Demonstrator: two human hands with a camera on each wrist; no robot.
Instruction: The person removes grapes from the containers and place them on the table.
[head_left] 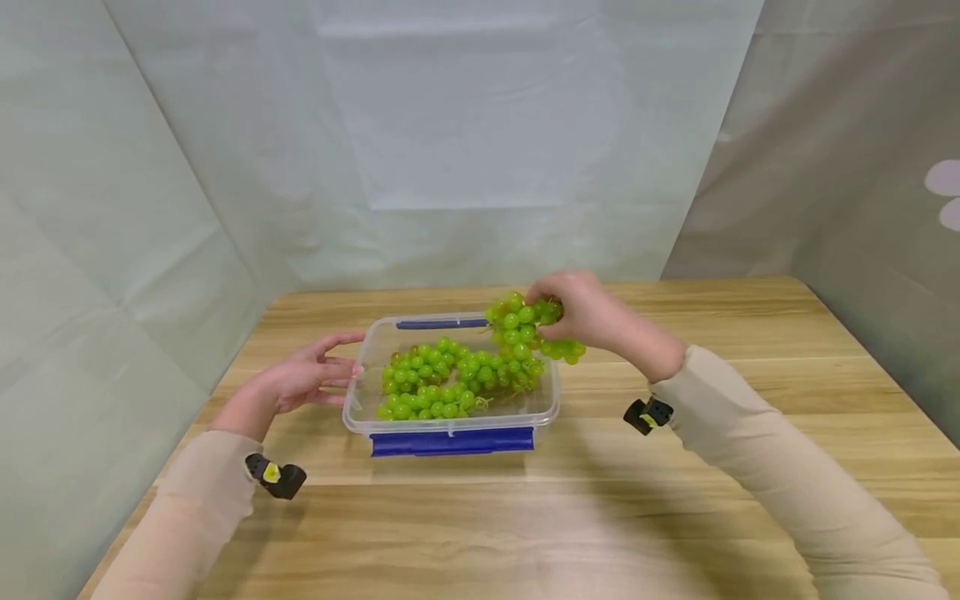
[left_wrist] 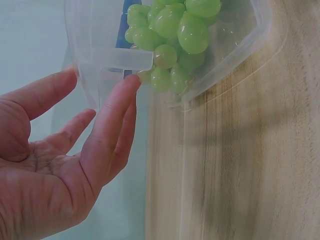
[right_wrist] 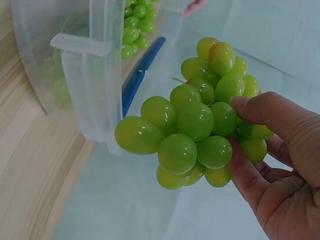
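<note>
Right hand [head_left: 581, 312] grips a grape bunch [right_wrist: 200, 117] over the far right corner of the clear box [head_left: 360, 417] on the desk [head_left: 675, 517]. Left hand [head_left: 307, 379], fingers straight, touches the box's left wall.

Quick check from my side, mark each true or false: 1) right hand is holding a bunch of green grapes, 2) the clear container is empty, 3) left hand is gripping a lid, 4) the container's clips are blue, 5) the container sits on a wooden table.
1) True: the right hand grips a grape bunch at the far right corner of the container.
2) False: more green grapes already lie inside it.
3) False: the left hand is open, straight fingers touching the container's left end; no lid is in view.
4) True: a blue clip runs along the near side, another along the far side.
5) True: it rests on the wooden table.
</note>
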